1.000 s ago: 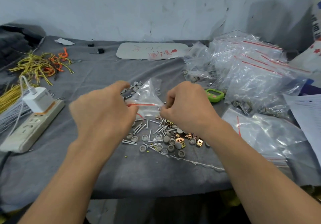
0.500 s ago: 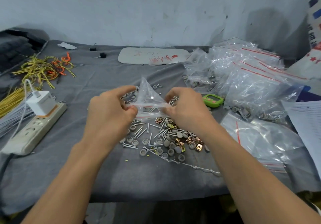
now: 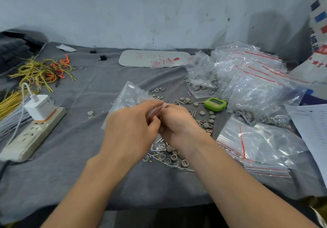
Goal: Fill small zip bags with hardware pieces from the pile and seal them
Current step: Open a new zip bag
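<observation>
Hands, left (image 3: pixel 131 127) and right (image 3: pixel 177 123), on zip bag (image 3: pixel 131 93)

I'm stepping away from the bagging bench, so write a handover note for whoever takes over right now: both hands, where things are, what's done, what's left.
Left hand: pinches the zip bag at its red-striped top.
Right hand: pinches the same edge, right beside the left hand.
The bag is held above the hardware pile on the grey cloth; its contents and seal are too blurred to judge.
Done: filled bags heaped at back right.
Left: finish this seal, then fill from the empty bags at front right.
</observation>
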Available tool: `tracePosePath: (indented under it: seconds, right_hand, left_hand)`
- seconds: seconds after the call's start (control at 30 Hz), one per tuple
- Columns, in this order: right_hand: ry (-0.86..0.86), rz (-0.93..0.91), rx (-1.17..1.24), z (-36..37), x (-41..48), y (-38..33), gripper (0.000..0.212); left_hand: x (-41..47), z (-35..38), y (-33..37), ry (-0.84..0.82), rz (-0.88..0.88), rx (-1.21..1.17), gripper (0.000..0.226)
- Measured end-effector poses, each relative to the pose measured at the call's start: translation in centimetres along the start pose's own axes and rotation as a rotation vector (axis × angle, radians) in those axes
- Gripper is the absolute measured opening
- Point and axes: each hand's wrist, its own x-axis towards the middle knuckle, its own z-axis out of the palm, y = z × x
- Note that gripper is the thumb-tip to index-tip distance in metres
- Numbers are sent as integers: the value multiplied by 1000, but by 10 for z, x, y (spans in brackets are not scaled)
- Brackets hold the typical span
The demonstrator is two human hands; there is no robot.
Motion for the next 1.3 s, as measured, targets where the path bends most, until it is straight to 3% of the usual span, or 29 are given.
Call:
tracePosePath:
  seconds: [0.07, 0.13, 0.2, 0.3, 0.47, 0.53, 0.63, 0.73, 0.93, 1.03, 1.1, 1.2, 1.3]
  right_hand:
    - [-47, 63, 260, 1, 3, -6, 31]
    - [-220, 120, 364, 5, 0, -11, 27]
    - [-399, 182, 291, 13, -7, -10, 27]
    - [-536, 153, 141, 22, -9, -5, 25]
    - [-285, 112, 305, 20, 2, -5, 24]
    - [-178, 28, 152, 17, 9, -5, 30]
    - [-394, 22, -15, 13, 7, -9, 38]
    - [-581, 130, 45, 13, 3, -11, 37]
    - [-485, 52, -92, 22, 7, -5, 43]
    - [-121, -137, -325, 24, 17, -5, 42]
    - [146, -343, -799, 16, 27, -8, 46]
    - [2, -299, -1472, 9, 28, -6, 37]
    - [-173, -188, -1702, 9, 25, 4, 34]
  left_hand:
    - [-3, 2, 3, 12, 62, 113, 51]
    - [-5, 4, 5, 43, 61, 202, 59]
    - [-3, 3, 6, 82, 5, 249, 69]
    - [1, -1, 0, 153, -30, 257, 72]
    - [9, -16, -22, 49, 136, -49, 53]
    - [11, -20, -32, -118, 174, -5, 79]
    - [12, -16, -39, -339, 276, 211, 125]
    - [15, -14, -40, -296, 318, 240, 119]
    - [14, -12, -59, -203, 191, 154, 106]
    - [16, -18, -79, -174, 33, 196, 96]
    - [17, -27, -97, -179, -75, 222, 91]
    - [13, -37, -115, -257, -161, 259, 93]
    - [8, -40, -122, -330, -173, 223, 99]
